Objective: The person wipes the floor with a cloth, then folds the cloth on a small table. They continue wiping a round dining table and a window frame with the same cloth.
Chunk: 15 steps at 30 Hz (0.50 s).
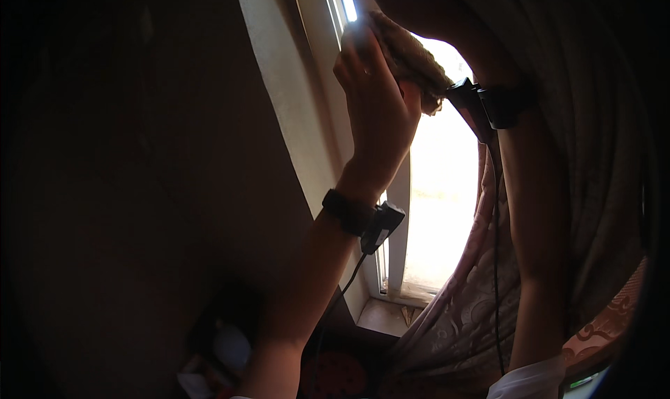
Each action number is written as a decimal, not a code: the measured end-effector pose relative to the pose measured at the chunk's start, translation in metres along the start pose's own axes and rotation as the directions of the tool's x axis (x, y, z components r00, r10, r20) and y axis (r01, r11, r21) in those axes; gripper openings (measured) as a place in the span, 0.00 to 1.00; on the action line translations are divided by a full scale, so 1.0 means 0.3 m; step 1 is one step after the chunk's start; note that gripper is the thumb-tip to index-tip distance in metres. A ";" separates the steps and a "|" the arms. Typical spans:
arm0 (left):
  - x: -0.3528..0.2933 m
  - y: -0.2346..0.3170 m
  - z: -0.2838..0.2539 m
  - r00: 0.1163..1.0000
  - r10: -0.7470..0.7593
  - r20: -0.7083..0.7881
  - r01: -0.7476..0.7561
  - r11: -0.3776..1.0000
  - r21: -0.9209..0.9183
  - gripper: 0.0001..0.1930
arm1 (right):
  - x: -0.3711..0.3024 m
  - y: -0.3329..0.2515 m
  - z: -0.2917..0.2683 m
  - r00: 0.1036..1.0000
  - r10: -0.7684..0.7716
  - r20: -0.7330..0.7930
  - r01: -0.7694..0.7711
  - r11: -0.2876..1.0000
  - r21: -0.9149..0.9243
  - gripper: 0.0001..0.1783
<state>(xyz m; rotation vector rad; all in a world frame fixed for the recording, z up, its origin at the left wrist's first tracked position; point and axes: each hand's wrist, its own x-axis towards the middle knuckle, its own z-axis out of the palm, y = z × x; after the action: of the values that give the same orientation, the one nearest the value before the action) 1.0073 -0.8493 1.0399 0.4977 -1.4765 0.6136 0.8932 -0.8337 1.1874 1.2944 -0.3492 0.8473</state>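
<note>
My left hand (pixel 377 102) is raised to the white window frame (pixel 317 29), its fingers bent against the frame's edge. A brown, fluffy-looking cloth (pixel 412 57) is gripped between its thumb and fingers and hangs toward the right. Higher up, my right hand (pixel 426 8) reaches over to the frame just above the cloth. It is dark against the light, and its fingers are cut off by the upper edge, so their pose is hidden. Each wrist wears a black band with a small box, the left box (pixel 382 228) and the right box (pixel 471 102), and a cable.
Bright glass (pixel 440 210) stands behind my hands, above a window sill (pixel 380 316). A patterned curtain (pixel 460 315) hangs along the right, behind my right forearm. A dark wall (pixel 139 154) fills the left. Dim objects, including a pale rounded one (pixel 232 344), lie at the lower left.
</note>
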 end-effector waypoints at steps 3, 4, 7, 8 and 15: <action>0.163 -0.017 0.019 0.975 0.135 -0.174 -0.122 0.989 0.084 0.38 | 0.004 -0.004 0.039 0.993 0.101 -0.068 -0.093 0.990 0.110 0.08; 0.184 -0.014 0.024 0.952 0.192 -0.237 -0.160 0.976 0.149 0.36 | -0.004 0.002 0.052 0.997 -0.006 -0.071 0.008 0.999 0.032 0.08; 0.106 0.056 0.016 0.997 0.002 -0.072 -0.006 0.998 -0.056 0.44 | -0.044 0.017 0.154 0.999 -0.003 -0.054 0.009 0.993 0.118 0.08; 0.086 0.051 0.026 0.998 0.034 -0.057 -0.035 0.999 -0.019 0.43 | -0.054 0.029 0.191 0.997 0.054 -0.048 -0.043 0.979 0.198 0.07; -0.240 0.035 -0.005 0.981 -0.157 0.115 0.165 0.984 -0.066 0.36 | -0.011 0.008 0.141 0.902 0.431 -0.007 -0.385 0.815 0.433 0.12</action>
<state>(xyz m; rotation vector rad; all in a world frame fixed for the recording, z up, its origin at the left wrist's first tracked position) 1.0019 -0.8457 0.9673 0.5932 -1.5393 0.4063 0.8988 -0.8743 1.1984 1.5963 -0.3802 1.4146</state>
